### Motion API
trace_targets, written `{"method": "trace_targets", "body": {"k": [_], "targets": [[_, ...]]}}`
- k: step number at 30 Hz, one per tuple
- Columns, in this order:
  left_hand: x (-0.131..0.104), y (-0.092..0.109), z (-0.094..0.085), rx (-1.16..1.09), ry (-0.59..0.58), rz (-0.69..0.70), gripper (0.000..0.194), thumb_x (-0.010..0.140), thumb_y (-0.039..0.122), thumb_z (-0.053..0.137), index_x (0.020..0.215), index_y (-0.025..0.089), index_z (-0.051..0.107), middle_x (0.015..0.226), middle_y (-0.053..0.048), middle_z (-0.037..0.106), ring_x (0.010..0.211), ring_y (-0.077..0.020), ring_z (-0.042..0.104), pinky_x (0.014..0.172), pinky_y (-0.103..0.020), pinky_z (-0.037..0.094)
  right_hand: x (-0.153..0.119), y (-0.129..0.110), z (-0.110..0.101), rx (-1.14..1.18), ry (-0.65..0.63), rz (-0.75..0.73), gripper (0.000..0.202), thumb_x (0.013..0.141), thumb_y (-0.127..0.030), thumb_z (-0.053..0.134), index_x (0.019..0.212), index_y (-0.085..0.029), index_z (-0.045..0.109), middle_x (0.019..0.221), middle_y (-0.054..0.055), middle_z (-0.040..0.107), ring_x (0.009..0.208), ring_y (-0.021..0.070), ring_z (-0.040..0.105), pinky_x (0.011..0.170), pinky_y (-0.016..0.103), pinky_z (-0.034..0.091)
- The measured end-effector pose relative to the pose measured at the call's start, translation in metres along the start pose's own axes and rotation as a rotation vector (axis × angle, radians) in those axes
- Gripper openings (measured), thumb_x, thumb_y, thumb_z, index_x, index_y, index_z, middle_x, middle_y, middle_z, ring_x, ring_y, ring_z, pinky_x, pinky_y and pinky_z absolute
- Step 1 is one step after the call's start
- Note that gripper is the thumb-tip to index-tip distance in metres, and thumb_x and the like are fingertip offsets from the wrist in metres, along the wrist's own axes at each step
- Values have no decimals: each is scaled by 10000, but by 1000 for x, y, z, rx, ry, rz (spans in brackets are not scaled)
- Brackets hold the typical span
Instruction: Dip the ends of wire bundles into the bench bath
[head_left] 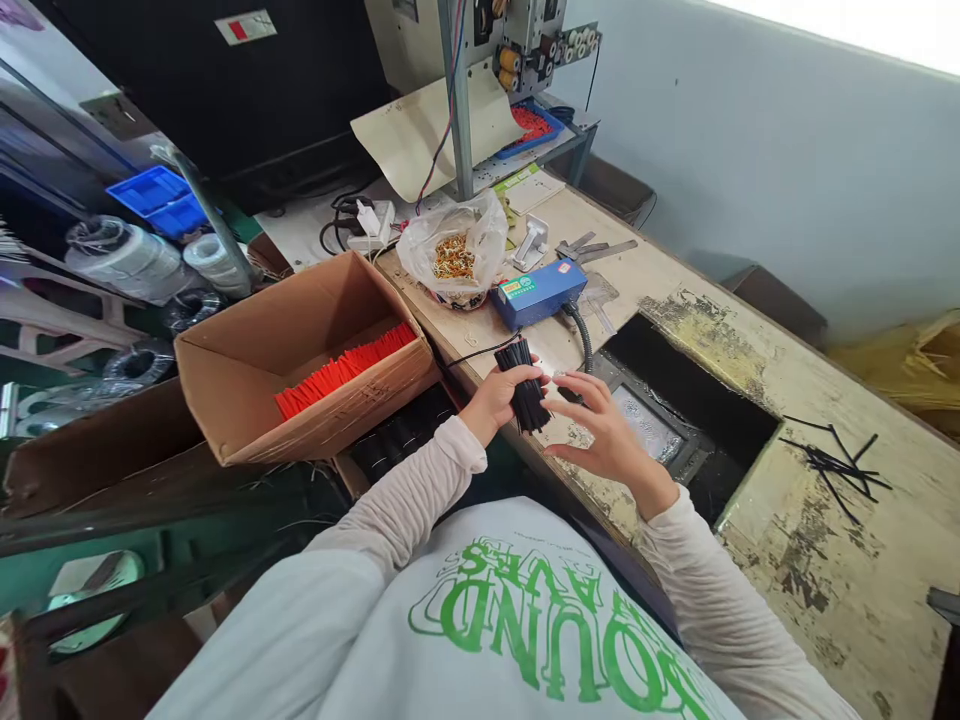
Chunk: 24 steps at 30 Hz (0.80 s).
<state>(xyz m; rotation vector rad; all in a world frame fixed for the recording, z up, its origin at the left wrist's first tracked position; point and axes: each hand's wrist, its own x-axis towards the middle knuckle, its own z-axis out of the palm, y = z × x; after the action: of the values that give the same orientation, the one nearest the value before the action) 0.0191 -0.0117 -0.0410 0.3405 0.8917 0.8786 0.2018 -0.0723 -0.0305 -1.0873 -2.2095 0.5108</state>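
Note:
My left hand [495, 398] is wrapped round a bundle of short black tubes or wires [525, 390], held over the front edge of the workbench [847, 580]. Just right of the bundle is my right hand [600, 425], its fingers spread and curved, with the fingertips close to the black pieces. Beyond the hands lies a blue box-shaped device [541, 292] with a black ribbed hose. To the right, a metal-framed plate [649, 425] sits in the dark rectangular opening of the bench.
A cardboard box [315, 330] with red strips [345, 368] stands at left. Behind the hands are a plastic bag of brass-coloured parts [454, 258] and metal calipers [596, 248]. Loose black pieces [840, 465] lie at right. Black bundles [401, 435] sit below the box.

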Motion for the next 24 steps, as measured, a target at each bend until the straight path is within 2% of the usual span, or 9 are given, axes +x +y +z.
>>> {"method": "trace_targets", "body": {"k": [3,9,17,21,24], "targets": [[1,-1,2,11,-12,12,375,598,135,731,954,146,613,636,17,630,569,-124,602,599,-261,479,-3,-4,10,-61,-13,-80,381,820,-435,711,1179,-319,664,1406,87,501,1353,315,373,1085,554,370],[-3,-5,7,-34,-38,-15,362,592,116,731,936,141,620,634,28,610,551,-109,581,566,-247,462,-1,4,17,-58,11,-95,291,826,-414,709,1106,-334,704,1318,74,565,1261,287,453,1042,526,418],[-6,-7,5,-52,-56,-52,391,582,127,751,950,142,622,641,31,604,560,-107,574,563,-243,439,-2,6,20,-54,9,-47,273,834,-392,704,1104,-354,711,1248,65,606,1205,282,488,1038,524,415],[-4,-9,8,-32,-37,2,379,568,115,727,930,139,618,603,38,591,560,-106,564,586,-245,433,-2,3,19,-63,12,-89,347,795,-448,733,1124,-342,703,1256,71,595,1216,289,470,1037,512,414],[-4,-10,11,-32,-33,47,373,563,104,721,918,138,613,614,32,603,590,-113,578,653,-266,453,-2,1,20,-73,-3,-107,270,803,-426,730,1063,-349,727,1223,67,608,1207,289,470,1035,510,406]]}}
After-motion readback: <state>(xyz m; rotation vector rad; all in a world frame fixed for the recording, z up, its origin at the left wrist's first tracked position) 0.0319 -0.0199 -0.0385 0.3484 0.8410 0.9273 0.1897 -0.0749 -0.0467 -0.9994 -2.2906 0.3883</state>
